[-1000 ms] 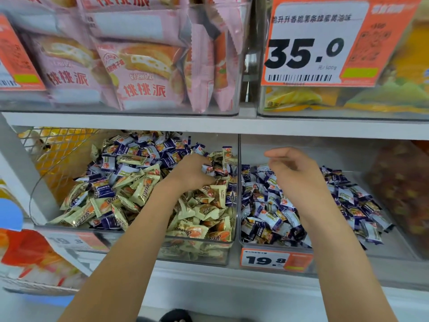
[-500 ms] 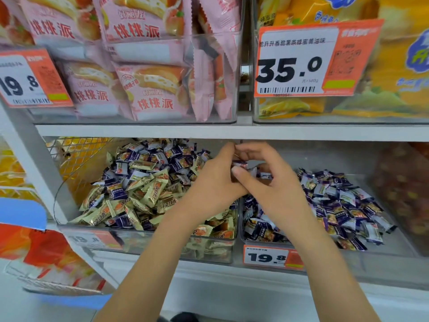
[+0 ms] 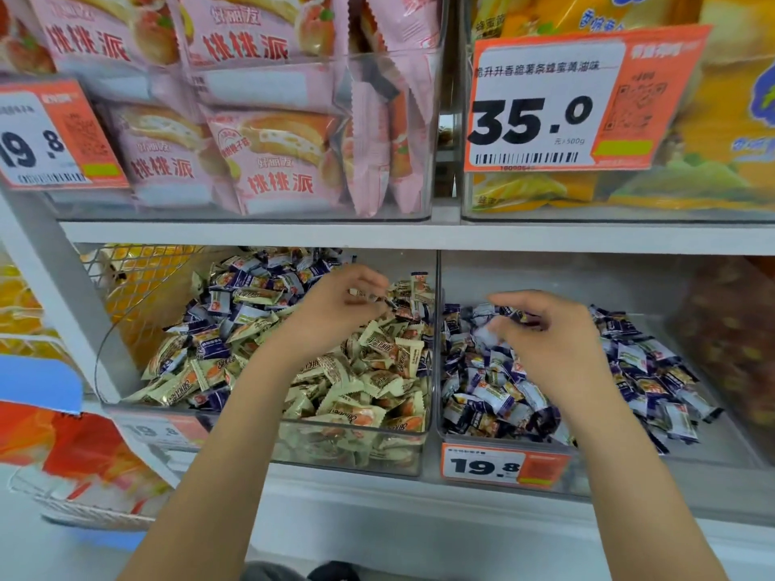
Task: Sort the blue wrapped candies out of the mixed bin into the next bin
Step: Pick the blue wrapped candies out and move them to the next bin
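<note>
Right now the drop-off step looks to be in hand. The right hand (image 3: pixel 553 341) hovers over the next bin (image 3: pixel 503 444), right of centre in the frame, its fingers curled and pinching a blue wrapped candy (image 3: pixel 518 314) just above the blue pile. The left hand (image 3: pixel 335 308) is over the mixed bin (image 3: pixel 356 450) at centre, fingers curled at the heap's upper right; whether they hold a piece, I cannot tell. The hands are apart, one over each bin. Next, I'd judge, the right lets go while the left picks out another blue piece among the cream wrappers.
</note>
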A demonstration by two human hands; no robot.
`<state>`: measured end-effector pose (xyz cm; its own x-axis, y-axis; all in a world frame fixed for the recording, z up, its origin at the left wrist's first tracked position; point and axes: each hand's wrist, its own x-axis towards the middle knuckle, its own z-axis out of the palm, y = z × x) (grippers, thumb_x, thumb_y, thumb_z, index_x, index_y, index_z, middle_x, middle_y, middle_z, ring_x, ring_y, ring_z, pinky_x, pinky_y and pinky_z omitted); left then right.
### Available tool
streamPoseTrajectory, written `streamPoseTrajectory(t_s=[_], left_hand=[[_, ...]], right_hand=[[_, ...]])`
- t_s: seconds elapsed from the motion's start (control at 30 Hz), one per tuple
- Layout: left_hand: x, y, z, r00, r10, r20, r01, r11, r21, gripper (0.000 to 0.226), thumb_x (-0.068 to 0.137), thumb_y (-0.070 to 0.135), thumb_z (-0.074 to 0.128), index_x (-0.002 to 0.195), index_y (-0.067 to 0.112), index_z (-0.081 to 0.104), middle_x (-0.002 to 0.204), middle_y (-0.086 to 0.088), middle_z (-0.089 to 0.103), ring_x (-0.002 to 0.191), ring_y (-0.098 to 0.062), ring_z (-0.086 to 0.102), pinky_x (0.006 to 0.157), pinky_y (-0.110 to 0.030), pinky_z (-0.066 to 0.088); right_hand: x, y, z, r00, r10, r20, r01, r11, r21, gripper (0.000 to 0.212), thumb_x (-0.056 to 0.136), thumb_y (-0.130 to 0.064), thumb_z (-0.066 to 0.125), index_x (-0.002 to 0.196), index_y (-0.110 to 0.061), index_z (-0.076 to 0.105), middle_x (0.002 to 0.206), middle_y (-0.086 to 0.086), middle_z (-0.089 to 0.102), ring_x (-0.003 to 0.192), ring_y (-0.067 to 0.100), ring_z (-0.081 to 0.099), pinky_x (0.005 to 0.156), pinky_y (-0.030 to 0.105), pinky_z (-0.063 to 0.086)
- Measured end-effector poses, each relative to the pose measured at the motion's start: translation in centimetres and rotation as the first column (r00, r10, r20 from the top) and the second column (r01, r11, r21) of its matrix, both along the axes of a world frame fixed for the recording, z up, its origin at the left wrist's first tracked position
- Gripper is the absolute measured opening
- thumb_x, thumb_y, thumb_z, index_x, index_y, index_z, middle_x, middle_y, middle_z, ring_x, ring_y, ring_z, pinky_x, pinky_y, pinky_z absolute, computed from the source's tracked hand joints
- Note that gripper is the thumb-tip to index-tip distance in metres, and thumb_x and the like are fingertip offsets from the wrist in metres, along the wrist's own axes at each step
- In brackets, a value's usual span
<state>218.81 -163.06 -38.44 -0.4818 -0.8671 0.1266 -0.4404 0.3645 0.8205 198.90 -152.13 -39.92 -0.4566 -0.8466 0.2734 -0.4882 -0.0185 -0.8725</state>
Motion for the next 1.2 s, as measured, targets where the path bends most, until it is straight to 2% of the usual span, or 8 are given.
streamPoseTrajectory(t_s=[0.1,0.17,0.3,0.53,0.6,0.73,1.07,1.2], left_hand=[[-0.8,-2.5,-2.0,0.981,0.003,0.194,0.021,0.993,-0.120,0.019,0.084,0.011,0.067,0.100,0.019,0.064,0.097,0.008,0.062,0.093,-0.007,0.059,0.091,-0.027,0.048],[-2.2,-3.9,-2.7,0.942,-0.054,0.332,0.108,0.983,-0.146,0.036,0.080,0.016,0.072,0.115,0.016,0.062,0.111,0.004,0.060,0.110,-0.015,0.056,0.099,-0.027,0.041],[-4.3,-6.3,-3.8,0.744,-0.106,0.659,0.234,0.966,-0.109,0.079,0.083,0.027,0.069,0.147,0.013,0.024,0.154,-0.010,0.022,0.140,-0.025,0.024,0.112,-0.029,0.019],[-5.3,-7.8,-5.0,0.662,-0.126,0.739,0.254,0.965,-0.063,0.076,0.089,0.049,0.049,0.149,0.015,0.016,0.156,-0.010,0.016,0.142,-0.030,0.016,0.116,-0.038,0.017],[-5.8,-7.7,-5.4,0.702,-0.107,0.705,0.230,0.970,-0.083,0.078,0.089,0.046,0.053,0.149,0.016,0.013,0.155,-0.013,0.015,0.142,-0.034,0.014,0.115,-0.043,0.018],[-6.3,-7.9,-5.9,0.900,-0.125,0.418,0.180,0.979,-0.094,0.062,0.085,0.021,0.066,0.140,0.016,0.036,0.139,-0.016,0.044,0.122,-0.031,0.047,0.104,-0.040,0.039],[-5.6,-7.5,-4.6,0.996,0.029,0.088,-0.030,1.000,0.004,0.013,0.076,0.001,0.072,0.088,0.006,0.068,0.100,-0.005,0.066,0.083,-0.016,0.062,0.059,-0.009,0.049],[-3.0,-5.2,-2.3,0.994,0.093,-0.049,-0.093,0.996,-0.015,0.005,0.079,0.005,0.071,0.083,0.007,0.070,0.088,0.006,0.069,0.081,-0.032,0.067,0.079,-0.037,0.056]], right_hand=[[-0.2,0.1,0.1,0.998,-0.057,0.032,0.056,0.998,0.030,0.020,0.092,-0.013,0.058,0.106,-0.023,0.068,0.098,-0.019,0.059,0.091,0.029,0.062,0.067,0.029,0.048],[-0.1,-0.1,0.2,0.997,-0.057,0.056,0.056,0.998,0.020,0.020,0.092,-0.014,0.057,0.106,-0.023,0.067,0.091,-0.023,0.057,0.096,0.039,0.056,0.067,0.028,0.046],[-0.5,-0.7,-0.4,0.997,-0.067,0.043,0.066,0.998,0.022,0.019,0.091,-0.015,0.058,0.106,-0.023,0.067,0.110,-0.009,0.062,0.075,0.019,0.058,0.052,0.006,0.042],[0.2,-1.4,-0.4,0.994,-0.016,0.105,0.015,1.000,0.011,0.019,0.089,-0.009,0.058,0.099,-0.021,0.069,0.097,-0.009,0.065,0.098,0.012,0.058,0.081,0.020,0.041],[0.3,-1.4,-0.4,0.993,-0.015,0.113,0.016,1.000,0.000,0.019,0.089,-0.007,0.058,0.099,-0.020,0.069,0.097,-0.006,0.066,0.098,0.013,0.059,0.084,0.022,0.042],[0.4,-1.4,-0.4,0.992,-0.021,0.121,0.023,1.000,-0.020,0.019,0.089,-0.007,0.058,0.098,-0.018,0.069,0.096,-0.005,0.067,0.095,0.010,0.060,0.078,0.014,0.042],[-0.2,-1.4,-0.4,0.987,-0.062,0.149,0.070,0.996,-0.052,0.019,0.089,-0.006,0.057,0.095,-0.019,0.070,0.091,-0.008,0.067,0.086,-0.003,0.059,0.062,0.001,0.041],[-0.5,-1.0,-0.4,0.985,-0.052,0.167,0.063,0.996,-0.064,0.019,0.089,-0.006,0.057,0.093,-0.020,0.070,0.092,-0.006,0.068,0.087,0.000,0.060,0.068,0.006,0.042]])
